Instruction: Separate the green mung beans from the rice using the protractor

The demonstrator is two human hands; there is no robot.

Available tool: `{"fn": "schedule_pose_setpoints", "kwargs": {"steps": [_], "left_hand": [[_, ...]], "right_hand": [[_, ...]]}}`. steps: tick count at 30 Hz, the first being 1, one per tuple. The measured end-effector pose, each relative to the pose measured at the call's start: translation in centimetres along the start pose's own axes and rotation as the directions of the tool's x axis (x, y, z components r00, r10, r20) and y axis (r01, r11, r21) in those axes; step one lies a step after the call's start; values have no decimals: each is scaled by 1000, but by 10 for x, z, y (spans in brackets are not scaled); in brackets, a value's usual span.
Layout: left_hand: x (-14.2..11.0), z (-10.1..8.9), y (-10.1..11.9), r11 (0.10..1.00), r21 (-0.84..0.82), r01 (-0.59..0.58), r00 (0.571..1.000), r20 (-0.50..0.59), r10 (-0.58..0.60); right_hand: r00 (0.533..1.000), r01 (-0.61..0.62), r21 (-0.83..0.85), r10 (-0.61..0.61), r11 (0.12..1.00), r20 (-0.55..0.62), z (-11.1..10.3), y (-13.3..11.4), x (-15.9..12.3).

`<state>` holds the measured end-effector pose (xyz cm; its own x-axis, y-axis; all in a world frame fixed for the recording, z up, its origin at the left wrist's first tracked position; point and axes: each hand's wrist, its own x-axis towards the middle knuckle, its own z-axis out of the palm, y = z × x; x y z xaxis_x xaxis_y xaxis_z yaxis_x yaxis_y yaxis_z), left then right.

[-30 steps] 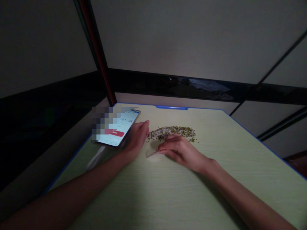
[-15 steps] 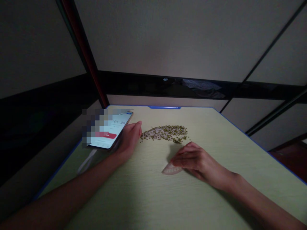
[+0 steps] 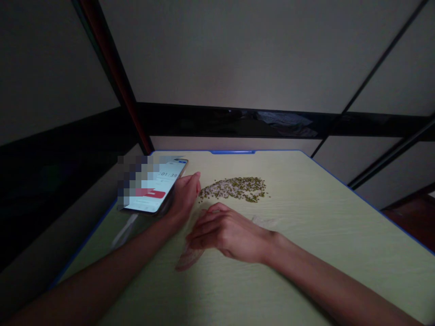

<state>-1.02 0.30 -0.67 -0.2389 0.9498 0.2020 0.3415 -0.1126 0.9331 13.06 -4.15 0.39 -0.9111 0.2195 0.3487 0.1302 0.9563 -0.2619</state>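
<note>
My right hand [image 3: 220, 231] is closed on a translucent, half-round protractor [image 3: 189, 259], its curved edge low over the tabletop and blurred by motion. This hand is in front of a long pile of small green beans [image 3: 251, 185] mixed with pale grains [image 3: 222, 188]. At the pile's left end, my left hand [image 3: 185, 192] rests on its side, thumb up and fingers curled. Whatever the left fingers hold, if anything, is hidden. Close to the left hand lies a lit phone [image 3: 163, 183] showing a timer, part of it pixelated.
The pale tabletop [image 3: 306, 203] has a blue rim and a blue handle [image 3: 233, 152] at its far edge. A white cable [image 3: 124, 233] runs from the phone. Light panels [image 3: 234, 59] with a dark glossy band stand behind and beside the table.
My right hand has moved left and slightly nearer to me with the protractor, toward my left forearm. The few beans at the pile's front look rearranged. The timer advanced; my left hand stayed.
</note>
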Motion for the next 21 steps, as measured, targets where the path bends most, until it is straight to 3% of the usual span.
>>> {"fn": "schedule_pose_setpoints", "kwargs": {"steps": [3,6,14,21], "left_hand": [[0,0,0,1000,0,0,1000,1,0],[0,0,-3,1000,13,-22,1000,6,22],[-2,1,4,1000,-13,23,1000,8,-23],[1,1,2,1000,-10,-2,1000,-5,2]], "right_hand": [[1000,-13,77,13,997,-7,0,2,-1],[994,-109,105,108,988,17,-7,2,-14],[951,-307,174,310,935,15,-27,-6,-74],[925,-357,199,375,913,-62,-37,-13,-119]]}}
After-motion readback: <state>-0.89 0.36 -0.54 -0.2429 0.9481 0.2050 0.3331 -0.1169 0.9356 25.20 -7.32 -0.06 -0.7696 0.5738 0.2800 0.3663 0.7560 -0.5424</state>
